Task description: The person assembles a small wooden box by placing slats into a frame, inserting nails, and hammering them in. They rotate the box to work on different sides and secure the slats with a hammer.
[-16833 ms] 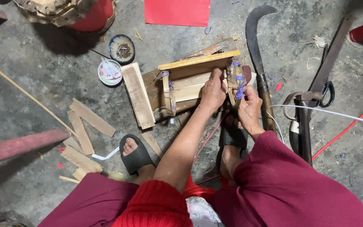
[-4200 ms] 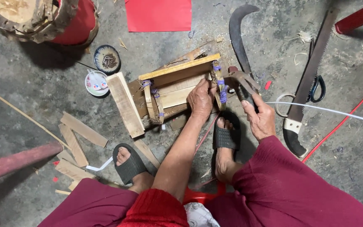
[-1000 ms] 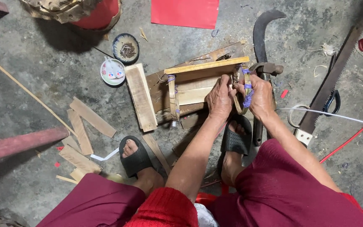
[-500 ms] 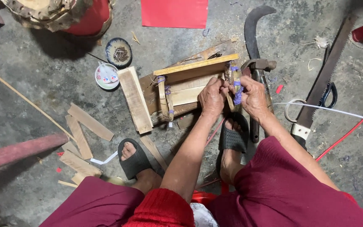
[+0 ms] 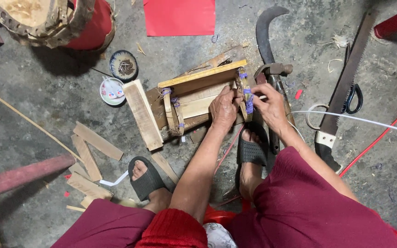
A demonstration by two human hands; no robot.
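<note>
At far left, a red pole point(image 5: 19, 177) lying slantwise on the concrete floor point(image 5: 47, 105), with a thin bamboo stick point(image 5: 33, 124) above it running from upper left to lower right. Near it, several flat wood offcuts point(image 5: 90, 156) scattered, well apart from the work. At top left, a red drum with woven rim point(image 5: 47, 20), cut by the frame edge. Just right of it, two small round tins point(image 5: 118, 78), one with nails, one with small tubes.

In the middle, a wooden frame of slats point(image 5: 194, 98), resting on the floor, long axis from lower left to upper right, the yellow top slat pointing to the upper right. Beside its left end, a loose plank point(image 5: 142, 115) touching it, pointing up and a little left. Bare floor between frame and red sheet point(image 5: 180, 17) above.

Left hand point(image 5: 224, 110) pressed on the right end of the frame, fingers curled around the slats. Right hand point(image 5: 268, 103) just beside it, fingers pinching the purple string point(image 5: 248, 98) wound on the upright piece there. Below, two feet in black sandals point(image 5: 198, 165).

To the right, crowded: hammer point(image 5: 274, 71) and curved knife point(image 5: 267, 34) just behind the right hand, then saw point(image 5: 343, 87) pointing upward right, scissors point(image 5: 352, 98) beside its blade, white cord point(image 5: 359, 119) and red wire point(image 5: 382, 138) crossing to the right edge.
</note>
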